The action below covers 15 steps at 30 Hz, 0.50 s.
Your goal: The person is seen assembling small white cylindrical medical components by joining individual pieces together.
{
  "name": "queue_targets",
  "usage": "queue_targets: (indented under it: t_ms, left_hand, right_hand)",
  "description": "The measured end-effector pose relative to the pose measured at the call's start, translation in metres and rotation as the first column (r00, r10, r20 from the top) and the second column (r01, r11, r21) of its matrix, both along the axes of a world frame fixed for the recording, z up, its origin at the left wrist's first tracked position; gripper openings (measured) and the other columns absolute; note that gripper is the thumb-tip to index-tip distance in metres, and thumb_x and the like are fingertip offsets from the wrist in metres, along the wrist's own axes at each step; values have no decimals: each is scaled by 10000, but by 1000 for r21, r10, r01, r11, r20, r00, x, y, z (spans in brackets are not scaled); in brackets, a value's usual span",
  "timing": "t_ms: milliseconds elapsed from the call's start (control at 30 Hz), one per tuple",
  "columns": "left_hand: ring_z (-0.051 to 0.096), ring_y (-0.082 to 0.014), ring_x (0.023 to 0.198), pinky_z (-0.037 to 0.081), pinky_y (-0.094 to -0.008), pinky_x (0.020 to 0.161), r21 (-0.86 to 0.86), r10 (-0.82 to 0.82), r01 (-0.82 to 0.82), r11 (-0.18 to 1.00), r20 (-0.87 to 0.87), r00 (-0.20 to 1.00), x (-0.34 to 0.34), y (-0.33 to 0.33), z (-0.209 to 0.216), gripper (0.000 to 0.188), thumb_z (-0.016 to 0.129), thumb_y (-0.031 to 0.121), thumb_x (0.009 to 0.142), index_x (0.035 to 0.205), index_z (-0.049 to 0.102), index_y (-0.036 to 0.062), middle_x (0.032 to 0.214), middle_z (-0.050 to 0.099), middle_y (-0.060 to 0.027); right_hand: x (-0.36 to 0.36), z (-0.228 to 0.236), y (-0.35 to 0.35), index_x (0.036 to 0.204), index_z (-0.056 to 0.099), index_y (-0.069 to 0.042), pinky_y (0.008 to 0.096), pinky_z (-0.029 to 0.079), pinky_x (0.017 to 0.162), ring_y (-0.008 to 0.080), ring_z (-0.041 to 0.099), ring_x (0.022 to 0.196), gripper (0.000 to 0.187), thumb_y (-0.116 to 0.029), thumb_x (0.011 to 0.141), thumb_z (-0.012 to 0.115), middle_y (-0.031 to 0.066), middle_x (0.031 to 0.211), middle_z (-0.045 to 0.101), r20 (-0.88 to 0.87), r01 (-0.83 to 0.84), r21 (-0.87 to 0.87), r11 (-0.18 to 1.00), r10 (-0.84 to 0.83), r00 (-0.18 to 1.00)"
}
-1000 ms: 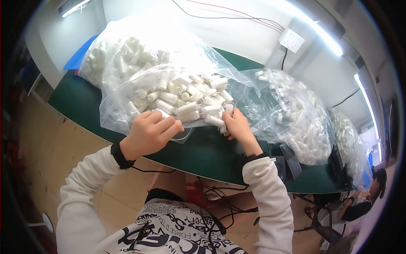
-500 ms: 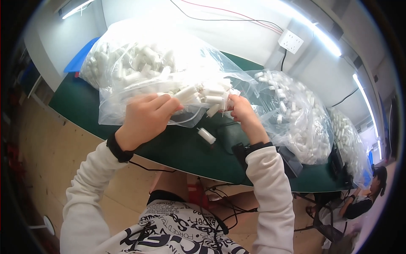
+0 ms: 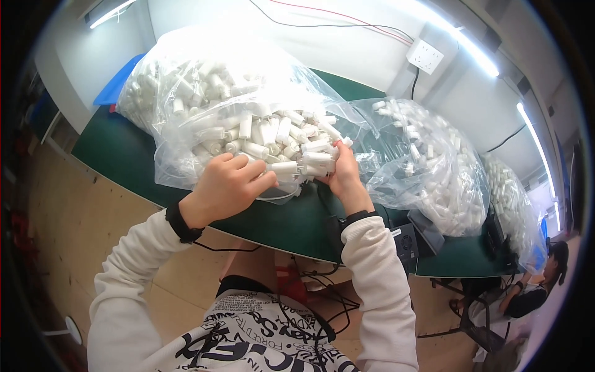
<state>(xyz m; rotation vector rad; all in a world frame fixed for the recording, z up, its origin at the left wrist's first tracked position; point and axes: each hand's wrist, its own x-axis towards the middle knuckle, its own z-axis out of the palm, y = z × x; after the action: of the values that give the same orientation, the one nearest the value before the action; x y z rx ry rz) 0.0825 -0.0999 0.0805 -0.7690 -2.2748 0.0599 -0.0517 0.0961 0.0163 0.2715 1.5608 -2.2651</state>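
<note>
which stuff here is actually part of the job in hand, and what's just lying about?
In hand:
- left hand and right hand, both gripping the near clear bag
- white plastic tubes spilling at its mouth

Lying about:
- second clear bag of tubes
- third bag
- wall socket
- black box at the green table edge

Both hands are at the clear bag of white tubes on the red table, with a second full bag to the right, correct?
Not quite: the head view shows the table is dark green, not red. Both hands, left and right, are at the clear bag, second bag beside it.
</note>
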Motion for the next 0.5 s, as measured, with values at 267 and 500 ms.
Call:
queue_targets:
  t_ms: [267,500]
  left_hand:
    - [428,-111,503,315,-243,457,-57,-29,32,998,44,999,7,2,-11,157,621,238,751,698,494,162,595,410,31]
    - [433,-111,491,320,-246,447,23,2,-2,1000,6,1000,6,6,6,122,615,169,711,691,496,154,584,422,34]
  right_hand:
    - [-8,33,-37,985,447,-83,324,430,417,210,521,549,291,-347,880,379,101,792,550,32,187,12,982,-187,982]
    - [-29,84,-75,950,488,-103,289,321,381,193,494,525,304,-356,846,354,82,796,561,180,490,-225,842,-458,871]
